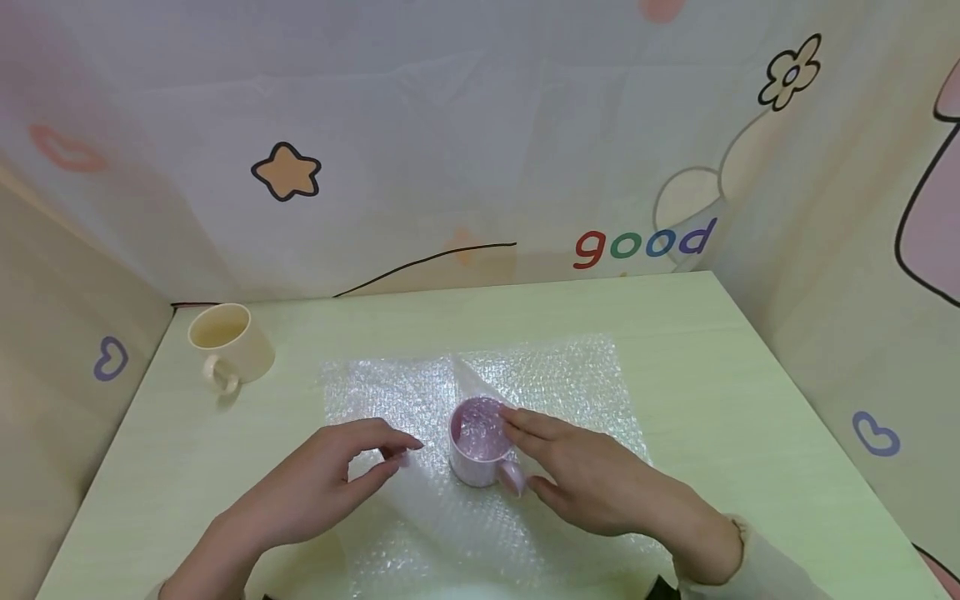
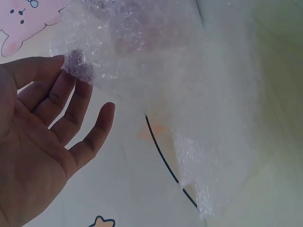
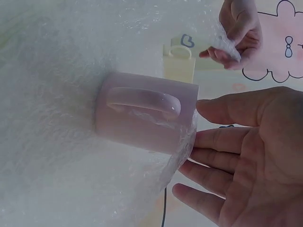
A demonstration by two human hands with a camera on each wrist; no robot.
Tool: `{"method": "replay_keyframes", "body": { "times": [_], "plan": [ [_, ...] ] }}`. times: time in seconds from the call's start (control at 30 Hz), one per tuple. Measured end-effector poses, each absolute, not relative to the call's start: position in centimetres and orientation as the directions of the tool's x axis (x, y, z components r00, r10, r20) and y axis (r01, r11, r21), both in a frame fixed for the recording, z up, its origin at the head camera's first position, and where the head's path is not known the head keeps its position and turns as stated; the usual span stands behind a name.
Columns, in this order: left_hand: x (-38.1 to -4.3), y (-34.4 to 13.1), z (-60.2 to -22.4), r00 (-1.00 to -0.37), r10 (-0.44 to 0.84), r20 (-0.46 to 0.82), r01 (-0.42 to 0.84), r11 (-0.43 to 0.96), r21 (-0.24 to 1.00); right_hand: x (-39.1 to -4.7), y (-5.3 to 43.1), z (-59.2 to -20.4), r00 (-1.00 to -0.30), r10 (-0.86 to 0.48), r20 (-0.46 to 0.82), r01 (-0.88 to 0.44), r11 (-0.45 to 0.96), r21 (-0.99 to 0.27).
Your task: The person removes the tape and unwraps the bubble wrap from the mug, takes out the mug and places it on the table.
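Note:
A pink mug [image 1: 471,472] stands upright on a sheet of bubble wrap [image 1: 570,379], its handle [image 1: 513,478] turned toward the right hand. One flap of the wrap comes over the far side of the rim, and bubble film shows inside the mouth. My right hand [image 1: 600,479] has its fingers extended, with fingertips on the film at the mug's right rim. To the left of the mug, my left hand [image 1: 322,475] pinches an edge of the bubble wrap between thumb and fingers, seen close in the left wrist view, where the held wrap [image 2: 128,66] hangs lifted.
A pale yellow mug [image 1: 251,354] stands at the back left of the light green table [image 1: 750,400]. Printed cloth [image 1: 420,167] encloses the table at the back and both sides.

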State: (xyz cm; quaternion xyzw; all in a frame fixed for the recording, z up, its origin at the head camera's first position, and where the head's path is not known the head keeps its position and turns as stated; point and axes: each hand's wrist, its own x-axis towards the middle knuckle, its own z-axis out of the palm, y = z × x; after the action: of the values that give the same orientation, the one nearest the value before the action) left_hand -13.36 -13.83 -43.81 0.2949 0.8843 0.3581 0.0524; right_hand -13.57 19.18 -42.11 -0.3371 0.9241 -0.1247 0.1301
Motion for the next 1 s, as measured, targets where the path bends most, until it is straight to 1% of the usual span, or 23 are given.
{"method": "replay_keyframes", "body": {
  "times": [0.2, 0.3, 0.5, 0.73, 0.87, 1.0],
  "plan": [
    [-12.2, -15.5, -44.0, -0.787, 0.606, 0.112, 0.506, 0.532, 0.679, -13.6, 19.2, -42.0, -0.741, -0.651, -0.165, -0.584, 0.747, -0.318],
    [-11.8, -16.1, -44.1, -0.773, 0.628, 0.086, 0.505, 0.528, 0.684, -13.6, 19.2, -42.0, -0.739, -0.653, -0.165, -0.587, 0.745, -0.317],
    [-11.2, -16.9, -44.6, -0.737, 0.676, -0.005, 0.476, 0.523, 0.707, -13.5, 19.3, -42.1, -0.737, -0.656, -0.165, -0.588, 0.741, -0.324],
    [-11.0, -17.6, -45.4, -0.694, 0.704, -0.152, 0.407, 0.558, 0.723, -13.6, 19.2, -42.1, -0.74, -0.651, -0.17, -0.582, 0.746, -0.323],
    [-11.0, -17.6, -46.0, -0.673, 0.717, -0.18, 0.391, 0.552, 0.737, -13.6, 19.1, -42.1, -0.742, -0.646, -0.178, -0.573, 0.749, -0.331],
    [-11.1, -17.5, -46.6, -0.663, 0.703, -0.257, 0.317, 0.574, 0.755, -13.6, 19.1, -42.1, -0.744, -0.644, -0.181, -0.568, 0.751, -0.336]
  ]
}}
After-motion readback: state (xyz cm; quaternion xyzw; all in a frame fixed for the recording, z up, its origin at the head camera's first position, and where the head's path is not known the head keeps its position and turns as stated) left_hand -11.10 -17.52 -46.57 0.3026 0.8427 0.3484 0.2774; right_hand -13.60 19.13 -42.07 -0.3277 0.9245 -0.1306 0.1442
